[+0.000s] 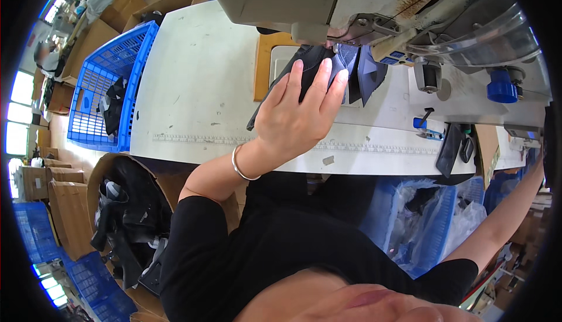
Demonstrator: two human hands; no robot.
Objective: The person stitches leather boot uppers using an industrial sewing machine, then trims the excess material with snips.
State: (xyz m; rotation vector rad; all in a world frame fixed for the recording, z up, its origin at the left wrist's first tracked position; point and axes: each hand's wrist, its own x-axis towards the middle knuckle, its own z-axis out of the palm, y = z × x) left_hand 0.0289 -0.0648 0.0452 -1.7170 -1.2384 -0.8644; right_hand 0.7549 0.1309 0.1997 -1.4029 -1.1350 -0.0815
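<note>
My left hand [298,111] lies flat with fingers together on a dark fabric piece [313,64] on the white sewing table [199,82], pressing it just before the needle area of the grey sewing machine [351,0]. More dark blue fabric [366,76] hangs under the machine head to the right of my fingers. A silver bangle [240,167] circles the left wrist. My right arm [503,216] stretches out to the far right edge; its hand is cut off by the picture rim.
A blue crate [96,88] with dark pieces stands left of the table. A cardboard box [126,216] of dark parts sits lower left. Blue baskets with plastic bags [427,222] sit under the table at right. Scissors [459,143] and a blue clip [424,123] lie on the table's right.
</note>
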